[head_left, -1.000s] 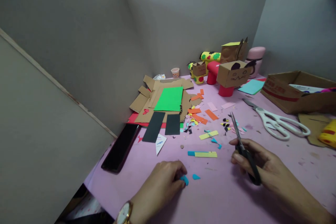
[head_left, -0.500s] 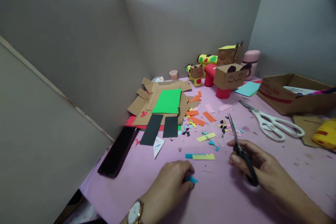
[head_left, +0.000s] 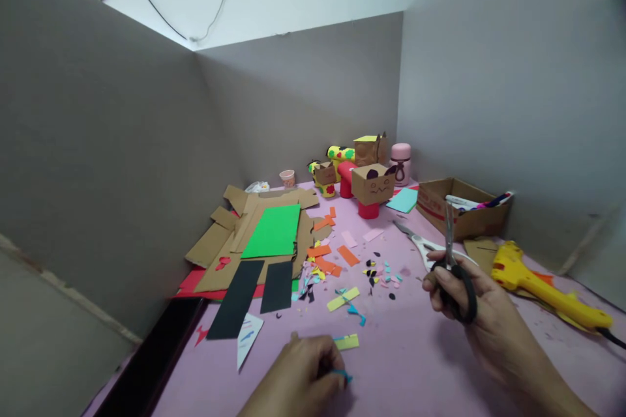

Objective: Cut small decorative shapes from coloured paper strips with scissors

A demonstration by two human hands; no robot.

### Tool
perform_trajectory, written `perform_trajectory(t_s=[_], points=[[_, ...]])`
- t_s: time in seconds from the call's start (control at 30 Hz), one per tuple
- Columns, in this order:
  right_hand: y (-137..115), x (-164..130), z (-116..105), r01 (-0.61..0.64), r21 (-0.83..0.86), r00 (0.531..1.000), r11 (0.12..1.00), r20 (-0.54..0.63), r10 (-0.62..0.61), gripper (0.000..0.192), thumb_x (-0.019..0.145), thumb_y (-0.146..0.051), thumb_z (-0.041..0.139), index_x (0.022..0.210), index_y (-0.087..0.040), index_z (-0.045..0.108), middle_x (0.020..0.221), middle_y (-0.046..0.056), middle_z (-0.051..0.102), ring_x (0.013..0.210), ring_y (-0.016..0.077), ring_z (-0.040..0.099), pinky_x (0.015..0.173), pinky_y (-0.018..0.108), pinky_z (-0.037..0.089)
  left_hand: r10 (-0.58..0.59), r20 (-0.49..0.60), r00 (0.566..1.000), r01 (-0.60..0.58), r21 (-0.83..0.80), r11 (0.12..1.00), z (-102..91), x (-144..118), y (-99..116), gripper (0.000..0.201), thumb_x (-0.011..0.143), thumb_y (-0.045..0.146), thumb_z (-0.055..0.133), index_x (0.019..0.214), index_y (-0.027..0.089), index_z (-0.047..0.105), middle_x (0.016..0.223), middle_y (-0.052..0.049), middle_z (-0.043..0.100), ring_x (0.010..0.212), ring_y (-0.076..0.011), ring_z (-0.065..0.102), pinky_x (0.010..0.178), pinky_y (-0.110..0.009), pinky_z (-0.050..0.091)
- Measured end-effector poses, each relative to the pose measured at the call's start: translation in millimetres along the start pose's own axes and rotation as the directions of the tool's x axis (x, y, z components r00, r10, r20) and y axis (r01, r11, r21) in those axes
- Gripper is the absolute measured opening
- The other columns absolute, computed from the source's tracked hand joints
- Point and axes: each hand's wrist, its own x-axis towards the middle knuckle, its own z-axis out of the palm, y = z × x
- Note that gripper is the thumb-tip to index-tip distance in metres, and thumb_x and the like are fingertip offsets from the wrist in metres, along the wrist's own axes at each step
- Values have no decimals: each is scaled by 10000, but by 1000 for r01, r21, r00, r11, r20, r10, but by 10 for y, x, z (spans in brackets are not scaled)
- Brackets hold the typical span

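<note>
My left hand [head_left: 306, 371] rests low on the pink tabletop [head_left: 391, 365] with its fingers closed on a small piece of blue paper [head_left: 343, 376]. Just beyond those fingers lies a yellow paper strip [head_left: 347, 342], partly covered by the hand. Black-handled scissors [head_left: 470, 296] are held in my right hand [head_left: 482, 326], above the table, with their blades pointing up and away from me. Behind them, white-handled scissors [head_left: 418, 244] lie on the table, partly hidden. Another yellow strip [head_left: 337, 303] and a blue scrap [head_left: 356, 314] lie farther off, between my hands.
Flattened cardboard [head_left: 268, 202] carries a green sheet [head_left: 274, 228]; black paper pieces [head_left: 237, 300] overlap its front. A phone [head_left: 151, 358] lies left. Cardboard-headed figures [head_left: 372, 184] stand at the back. A pen box [head_left: 440, 208] and yellow glue gun [head_left: 548, 293] are right. Grey partitions enclose the table.
The view has tilted up and turned right, bringing the whole glue gun into sight. My right hand has turned the scissors more upright. The left hand still pinches the blue paper.
</note>
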Motion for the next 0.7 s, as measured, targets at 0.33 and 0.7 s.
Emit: perform_trajectory(t_s=[0.33, 0.7], points=[[-45, 111, -40, 58, 40, 988, 998, -145, -52, 338, 750, -395, 711, 998, -218, 564, 638, -37, 610, 524, 115, 491, 496, 214, 380, 183, -32, 983, -182, 8, 983, 66, 1149, 763, 130, 728, 194, 533, 770, 164, 653, 696, -20, 645, 661, -166, 557, 559, -248, 379], [-122, 189, -102, 93, 54, 976, 994, -203, -80, 308, 757, -391, 707, 973, -218, 571, 642, -45, 607, 512, 94, 499, 488, 196, 383, 54, 132, 990, -60, 43, 997, 68, 1766, 880, 280, 876, 316, 552, 1106, 157, 569, 1099, -65, 607, 898, -209, 617, 749, -394, 528]])
